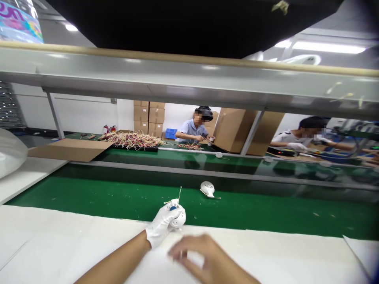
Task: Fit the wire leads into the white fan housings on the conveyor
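Note:
My left hand (pixel 162 225), in a white glove, grips a round white slotted plastic housing (pixel 178 219) over the near edge of the green conveyor belt. The housing has a blue round part in its middle, and thin pale wires stick up from its far end. Nearer to me is my bare right hand (pixel 197 252), blurred by motion. Its thumb and fingers curve towards each other, and whether anything small lies between the tips cannot be made out. Farther off, a second white slotted housing (pixel 207 188) with a wire lies on the belt.
A white work surface (pixel 74 240) borders the green belt (pixel 103 197). Overhead runs a shelf (pixel 177 75). Behind the belt are a heap of wires (pixel 133 140), a cardboard sheet (pixel 74 149) and tall cartons (pixel 233 128). Two co-workers (pixel 192 130) (pixel 296 136) sit on the far side.

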